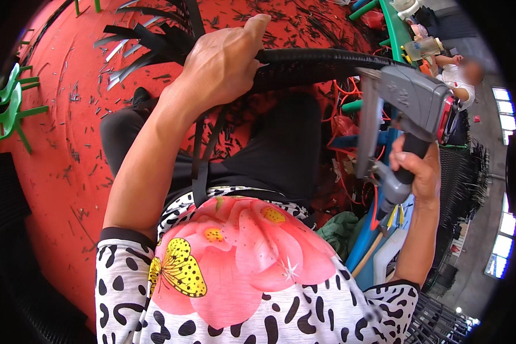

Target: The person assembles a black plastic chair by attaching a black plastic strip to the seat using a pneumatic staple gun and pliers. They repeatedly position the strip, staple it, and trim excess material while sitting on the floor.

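My left hand (226,63) is closed round black flat strips at the left end of a long, curved black piece (321,62) with a ribbed rim. Loose strip ends (155,43) fan out beyond the wrist, and more strips hang down towards my lap. What lies inside the left fist is hidden. In my right hand (419,172) is a grey pneumatic staple gun (413,94), gripped by its dark handle. Its nose is close to the right part of the curved piece; I cannot tell whether they touch. A red air hose (375,215) meets the handle's lower end.
Black strip scraps litter the red floor (63,132). Green plastic chairs (8,109) stand at left. At right are a green table (391,28), a clear bottle (424,49), another person (464,80) and dark stacked material (467,178). A green cloth (339,232) lies beside my right leg.
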Motion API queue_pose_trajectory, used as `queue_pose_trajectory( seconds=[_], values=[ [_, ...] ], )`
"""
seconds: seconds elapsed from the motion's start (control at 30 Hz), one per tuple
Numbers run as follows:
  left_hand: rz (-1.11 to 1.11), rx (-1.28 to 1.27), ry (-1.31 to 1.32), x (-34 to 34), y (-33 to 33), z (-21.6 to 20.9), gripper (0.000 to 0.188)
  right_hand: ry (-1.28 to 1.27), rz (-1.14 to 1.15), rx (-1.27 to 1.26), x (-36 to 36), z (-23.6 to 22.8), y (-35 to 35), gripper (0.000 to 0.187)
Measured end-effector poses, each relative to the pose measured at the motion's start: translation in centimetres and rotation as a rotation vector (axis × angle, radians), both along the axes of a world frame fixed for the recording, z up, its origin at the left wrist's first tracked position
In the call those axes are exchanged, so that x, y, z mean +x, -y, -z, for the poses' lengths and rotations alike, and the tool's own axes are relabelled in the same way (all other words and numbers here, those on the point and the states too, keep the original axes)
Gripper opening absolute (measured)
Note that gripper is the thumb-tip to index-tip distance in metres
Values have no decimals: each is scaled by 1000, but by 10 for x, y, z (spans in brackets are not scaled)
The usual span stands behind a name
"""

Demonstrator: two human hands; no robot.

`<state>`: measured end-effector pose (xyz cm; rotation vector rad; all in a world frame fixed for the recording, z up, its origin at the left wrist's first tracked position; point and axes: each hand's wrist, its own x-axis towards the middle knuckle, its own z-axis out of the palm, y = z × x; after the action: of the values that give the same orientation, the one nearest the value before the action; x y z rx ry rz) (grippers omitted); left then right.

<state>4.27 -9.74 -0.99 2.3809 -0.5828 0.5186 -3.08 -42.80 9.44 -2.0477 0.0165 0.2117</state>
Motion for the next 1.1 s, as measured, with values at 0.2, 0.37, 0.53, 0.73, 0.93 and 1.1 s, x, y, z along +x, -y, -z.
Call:
queue_pose_trajectory(
  seconds=[0.2,0.37,0.53,0.73,0.93,1.1],
  values=[
    [17,-50,119,7,-3,3,46,-115,-144,174,-1,-12,-81,38],
    [-51,12,15,5,4,-2,43,-189,-180,140,7,-11,-97,32],
    [-56,20,36,3,9,-2,42,-209,-186,105,10,-12,-101,27],
    [-25,56,-70,1,6,-3,54,-239,-215,40,13,-17,-99,22],
    [3,-5,-32,-3,7,-6,47,-275,-256,-47,18,-29,-104,22],
    [-23,6,-98,-4,13,-7,48,-305,-273,-54,20,-36,-105,22]
  ],
)
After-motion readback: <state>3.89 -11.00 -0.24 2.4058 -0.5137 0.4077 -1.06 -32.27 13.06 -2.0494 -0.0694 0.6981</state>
